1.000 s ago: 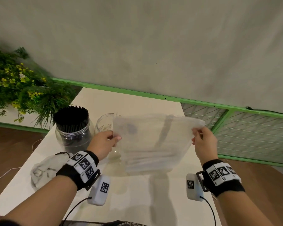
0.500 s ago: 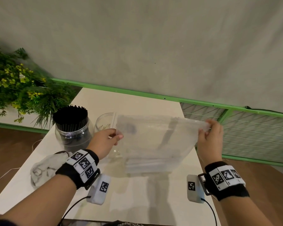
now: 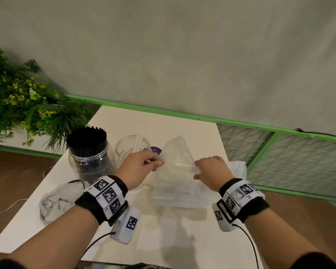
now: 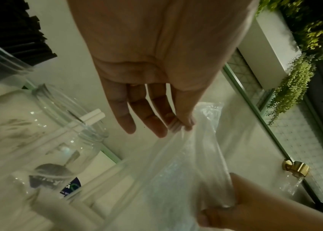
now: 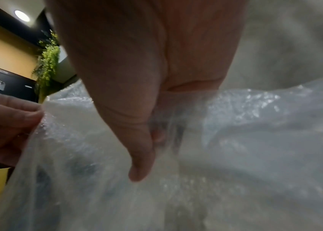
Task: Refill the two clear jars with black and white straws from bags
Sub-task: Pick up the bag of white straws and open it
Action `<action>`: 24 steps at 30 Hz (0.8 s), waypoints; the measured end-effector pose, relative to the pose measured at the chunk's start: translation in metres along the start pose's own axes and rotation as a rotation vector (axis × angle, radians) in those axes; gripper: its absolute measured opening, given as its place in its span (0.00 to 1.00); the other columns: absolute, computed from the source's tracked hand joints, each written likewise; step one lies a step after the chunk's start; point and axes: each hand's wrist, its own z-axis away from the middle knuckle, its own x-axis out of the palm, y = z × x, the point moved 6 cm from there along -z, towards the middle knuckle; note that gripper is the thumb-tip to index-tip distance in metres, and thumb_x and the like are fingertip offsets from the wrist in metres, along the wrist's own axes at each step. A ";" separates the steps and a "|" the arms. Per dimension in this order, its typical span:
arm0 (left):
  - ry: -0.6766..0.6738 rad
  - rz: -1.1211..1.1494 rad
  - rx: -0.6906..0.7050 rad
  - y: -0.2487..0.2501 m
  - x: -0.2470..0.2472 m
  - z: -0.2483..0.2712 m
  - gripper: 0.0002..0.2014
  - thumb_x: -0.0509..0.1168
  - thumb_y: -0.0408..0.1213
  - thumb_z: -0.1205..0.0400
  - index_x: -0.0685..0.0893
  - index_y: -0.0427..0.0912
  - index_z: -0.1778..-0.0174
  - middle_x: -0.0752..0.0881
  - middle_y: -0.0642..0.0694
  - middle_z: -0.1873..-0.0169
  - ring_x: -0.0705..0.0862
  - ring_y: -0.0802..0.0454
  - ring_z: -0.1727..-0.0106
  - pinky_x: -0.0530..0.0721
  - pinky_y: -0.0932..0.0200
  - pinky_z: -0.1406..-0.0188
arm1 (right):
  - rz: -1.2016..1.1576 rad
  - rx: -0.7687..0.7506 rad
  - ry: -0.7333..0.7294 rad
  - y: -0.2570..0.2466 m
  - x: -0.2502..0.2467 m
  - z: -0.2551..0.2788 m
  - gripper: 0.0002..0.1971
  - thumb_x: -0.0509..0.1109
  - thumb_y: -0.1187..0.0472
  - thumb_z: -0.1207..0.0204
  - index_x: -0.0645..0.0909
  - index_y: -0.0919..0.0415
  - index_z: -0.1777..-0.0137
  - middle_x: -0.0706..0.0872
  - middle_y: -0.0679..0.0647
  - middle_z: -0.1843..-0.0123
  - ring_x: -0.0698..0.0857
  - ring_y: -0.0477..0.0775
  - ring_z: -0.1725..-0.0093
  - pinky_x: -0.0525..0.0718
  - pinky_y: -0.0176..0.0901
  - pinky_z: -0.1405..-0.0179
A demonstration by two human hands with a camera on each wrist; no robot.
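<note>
A person's two bare hands hold a clear plastic bag of white straws [image 3: 179,179] upright on a white table [image 3: 175,239], seen from above. The left hand [image 3: 139,168] pinches the bag's top edge between thumb and forefinger, the other fingers [image 4: 124,118] loosely extended. The right hand [image 3: 211,171] grips the opposite side of the bag's mouth, with plastic bunched in its curled fingers. Just left of the bag stands a clear jar [image 3: 131,150], nearly empty, with a couple of white straws [image 4: 94,117] leaning inside. Further left, a second clear jar [image 3: 89,162] is packed with black straws [image 3: 86,139]. A crumpled empty bag [image 3: 55,200] lies at the table's left edge. Green foliage [image 3: 21,100] fills the far left.
</note>
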 end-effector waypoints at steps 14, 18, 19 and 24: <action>-0.070 -0.040 -0.411 -0.095 0.000 0.024 0.16 0.60 0.35 0.15 0.78 0.46 0.31 0.83 0.46 0.36 0.81 0.49 0.35 0.74 0.46 0.29 | -0.047 0.017 0.474 0.006 -0.014 0.018 0.14 0.73 0.74 0.42 0.84 0.53 0.64 0.78 0.48 0.66 0.78 0.56 0.65 0.78 0.52 0.52; -0.340 -0.081 -0.488 -0.100 0.035 0.031 0.27 0.57 0.32 0.15 0.61 0.44 0.19 0.70 0.44 0.23 0.68 0.49 0.23 0.65 0.60 0.27 | -0.100 0.043 0.473 0.015 -0.021 0.015 0.14 0.78 0.73 0.42 0.84 0.53 0.64 0.78 0.47 0.66 0.79 0.56 0.67 0.78 0.52 0.56; -0.380 -0.060 -0.461 -0.093 0.043 0.031 0.29 0.57 0.32 0.16 0.58 0.45 0.18 0.69 0.45 0.23 0.68 0.49 0.22 0.65 0.61 0.28 | -0.130 0.052 0.455 0.017 -0.020 0.014 0.12 0.78 0.71 0.39 0.83 0.53 0.63 0.78 0.47 0.66 0.79 0.57 0.66 0.76 0.51 0.57; -0.496 0.198 -0.248 -0.059 0.068 0.026 0.39 0.59 0.27 0.28 0.57 0.53 0.20 0.68 0.61 0.27 0.66 0.63 0.24 0.64 0.64 0.24 | -0.247 0.014 0.398 0.013 -0.014 0.011 0.03 0.71 0.64 0.24 0.83 0.56 0.58 0.70 0.44 0.62 0.78 0.58 0.59 0.64 0.46 0.54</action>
